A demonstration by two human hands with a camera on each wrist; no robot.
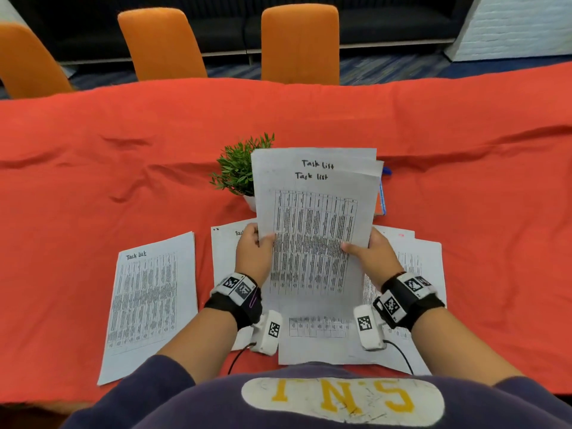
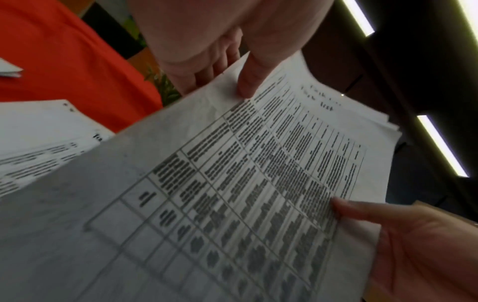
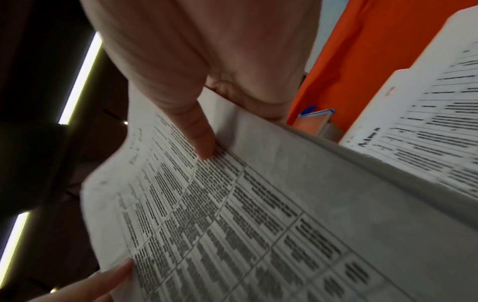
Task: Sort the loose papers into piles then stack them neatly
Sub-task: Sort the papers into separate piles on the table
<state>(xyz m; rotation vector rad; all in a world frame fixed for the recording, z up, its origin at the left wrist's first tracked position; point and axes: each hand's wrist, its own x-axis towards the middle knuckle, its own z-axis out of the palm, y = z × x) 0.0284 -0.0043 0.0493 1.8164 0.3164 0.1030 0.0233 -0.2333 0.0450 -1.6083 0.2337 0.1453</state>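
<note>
Both hands hold up a bundle of white "Task list" sheets [image 1: 312,230] printed with a dense table, tilted towards me above the red tablecloth. My left hand [image 1: 252,250] grips the bundle's left edge, thumb on the front [image 2: 248,81]. My right hand [image 1: 370,252] grips the right edge, its thumb [image 3: 199,134] pressed on the printed table. The sheets [image 2: 258,183] are slightly offset at the top, showing two headings. A separate neat pile [image 1: 148,301] lies flat at the left. More loose sheets lie under the bundle at the left [image 1: 223,249] and at the right [image 1: 424,261].
A small potted green plant [image 1: 238,168] stands just behind the held sheets on the left. A blue-edged notebook [image 1: 382,199] peeks out behind them on the right. Orange chairs [image 1: 300,41] line the table's far side. The red cloth [image 1: 123,150] is rumpled.
</note>
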